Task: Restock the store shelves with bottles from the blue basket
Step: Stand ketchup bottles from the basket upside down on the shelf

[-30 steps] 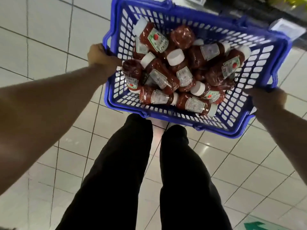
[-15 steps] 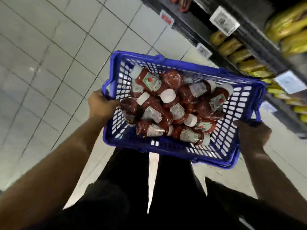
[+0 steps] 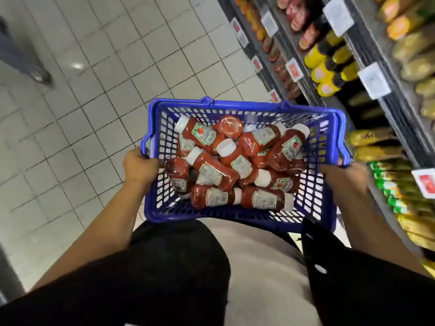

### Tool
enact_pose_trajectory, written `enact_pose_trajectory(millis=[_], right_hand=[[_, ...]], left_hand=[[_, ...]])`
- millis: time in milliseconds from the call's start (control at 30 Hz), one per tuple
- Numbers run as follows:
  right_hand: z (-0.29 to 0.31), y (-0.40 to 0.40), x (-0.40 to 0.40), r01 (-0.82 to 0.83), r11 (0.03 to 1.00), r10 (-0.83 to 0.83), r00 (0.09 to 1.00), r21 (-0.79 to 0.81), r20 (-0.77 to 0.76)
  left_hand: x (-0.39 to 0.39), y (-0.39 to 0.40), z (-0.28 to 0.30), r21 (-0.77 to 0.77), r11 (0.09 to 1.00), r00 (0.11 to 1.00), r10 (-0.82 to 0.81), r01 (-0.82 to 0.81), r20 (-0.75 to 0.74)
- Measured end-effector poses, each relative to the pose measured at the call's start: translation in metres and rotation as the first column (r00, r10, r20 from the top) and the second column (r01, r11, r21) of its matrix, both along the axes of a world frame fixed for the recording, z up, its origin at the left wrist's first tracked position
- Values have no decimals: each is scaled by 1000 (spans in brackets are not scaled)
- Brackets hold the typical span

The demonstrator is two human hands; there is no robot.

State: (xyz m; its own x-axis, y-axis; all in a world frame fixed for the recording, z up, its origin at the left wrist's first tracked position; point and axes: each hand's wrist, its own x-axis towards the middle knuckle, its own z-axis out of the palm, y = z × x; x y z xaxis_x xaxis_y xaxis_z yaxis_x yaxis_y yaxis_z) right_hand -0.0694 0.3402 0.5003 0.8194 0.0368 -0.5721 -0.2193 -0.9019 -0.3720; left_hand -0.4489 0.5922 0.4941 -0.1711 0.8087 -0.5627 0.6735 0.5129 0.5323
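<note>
Blue basket [image 3: 244, 109] of ketchup bottles [image 3: 213, 170], left hand [image 3: 140, 164] and right hand [image 3: 341, 170] gripping its sides, right fingers hidden.

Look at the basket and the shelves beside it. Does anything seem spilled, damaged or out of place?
Nothing stands out. The ketchup bottles lie jumbled in the blue basket, caps on, with no spill visible. The left hand and right hand grip its sides. The shelves are blurred.

The basket [image 3: 244, 109] is bright blue with a grid of slots; its bottles [image 3: 213, 169] are deep red with white caps and pale labels edged in green. The floor [image 3: 94, 67] is pale grey square tiles, and right shelves [image 3: 367, 74] show yellow, red and green packs.
</note>
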Motion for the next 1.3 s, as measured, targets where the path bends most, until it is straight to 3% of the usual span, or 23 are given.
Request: enact_pose_trajectory(millis=[233,367,667,900,967,1133,1300], right_hand=[[9,94,-8,-208,976,202,976,68,86],[15,151,-7,-311,950,307,944,20,122],[47,322,23,-438,898,428,891,36,151],[31,490,63,-558,823,543,828,108,140],[34,548,76,-636,765,623,771,101,132],[53,671,88,-657,738,639,754,153,152],[60,791,81,-737,670,721,674,85,164]], left_hand=[[-44,63,-3,-20,989,988,148,-147,41],[-56,112,-1,-32,983,981,184,-183,55],[-46,227,23,3,963,959,268,-269,91],[-15,327,28,24,922,922,388,-387,-14],[-10,352,34,17,892,891,452,-452,-34],[-5,441,56,70,860,863,505,-505,21],[-15,538,53,72,835,837,547,-546,17]])
